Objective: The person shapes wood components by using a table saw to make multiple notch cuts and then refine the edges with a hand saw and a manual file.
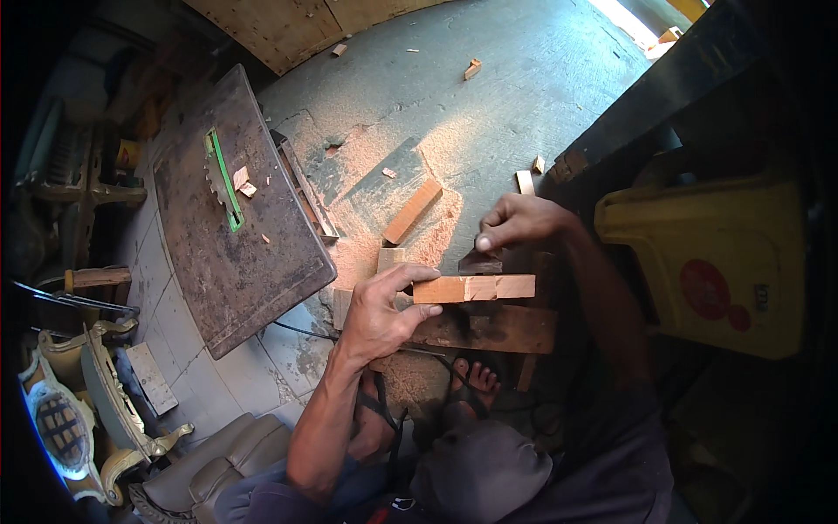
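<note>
My left hand [384, 313] pinches the left end of a reddish wooden block [476, 288] between thumb and fingers. Pale, jagged marks cross the block's middle, and its right end looks lighter. Just beyond the block, my right hand [522, 224] is closed on a dark, flat, blade-like piece [480, 263]; its exact kind is hard to make out. The lower edge of that piece comes close to the block, and I cannot tell whether they touch. Below the block lies a dark brown wooden board [484, 330].
A table saw [253, 271] with a toothed blade in a green-edged slot stands at left. Sawdust and another wooden block [414, 211] lie on the floor [502, 113]. A yellow plastic stool [698, 262] is at right; ornate gilded furniture parts [113, 410] are at lower left.
</note>
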`<state>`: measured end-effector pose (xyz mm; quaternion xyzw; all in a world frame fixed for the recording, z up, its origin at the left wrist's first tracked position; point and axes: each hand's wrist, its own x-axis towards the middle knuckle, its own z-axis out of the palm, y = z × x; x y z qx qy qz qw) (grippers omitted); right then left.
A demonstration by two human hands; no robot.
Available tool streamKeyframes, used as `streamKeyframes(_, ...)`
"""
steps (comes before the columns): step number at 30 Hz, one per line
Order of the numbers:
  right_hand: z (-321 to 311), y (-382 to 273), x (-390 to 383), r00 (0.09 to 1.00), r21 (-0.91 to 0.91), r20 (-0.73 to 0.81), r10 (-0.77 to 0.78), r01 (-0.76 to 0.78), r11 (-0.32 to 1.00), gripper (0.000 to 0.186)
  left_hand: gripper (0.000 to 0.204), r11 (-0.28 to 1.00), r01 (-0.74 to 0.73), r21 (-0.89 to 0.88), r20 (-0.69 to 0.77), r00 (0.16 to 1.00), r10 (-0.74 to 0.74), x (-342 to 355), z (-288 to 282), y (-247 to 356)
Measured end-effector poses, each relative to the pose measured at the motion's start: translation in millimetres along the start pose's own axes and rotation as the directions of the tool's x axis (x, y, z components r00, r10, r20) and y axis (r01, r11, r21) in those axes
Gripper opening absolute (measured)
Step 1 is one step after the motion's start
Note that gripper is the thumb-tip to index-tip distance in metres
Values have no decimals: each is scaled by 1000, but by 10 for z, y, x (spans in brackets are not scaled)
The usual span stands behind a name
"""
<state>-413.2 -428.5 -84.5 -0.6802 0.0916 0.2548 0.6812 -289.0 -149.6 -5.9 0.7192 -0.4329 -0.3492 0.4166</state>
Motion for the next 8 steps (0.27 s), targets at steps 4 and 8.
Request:
streamKeyframes(4,182,126,870,987,-369,-153,52,-106,923,47,43,1000,-19,9,3,1000,19,0,26,-4)
streamKeyframes(8,76,811,1081,991,-219,-11,131,-130,967,41,43,999,-28,14,-6,1000,29,-64,-38,-1)
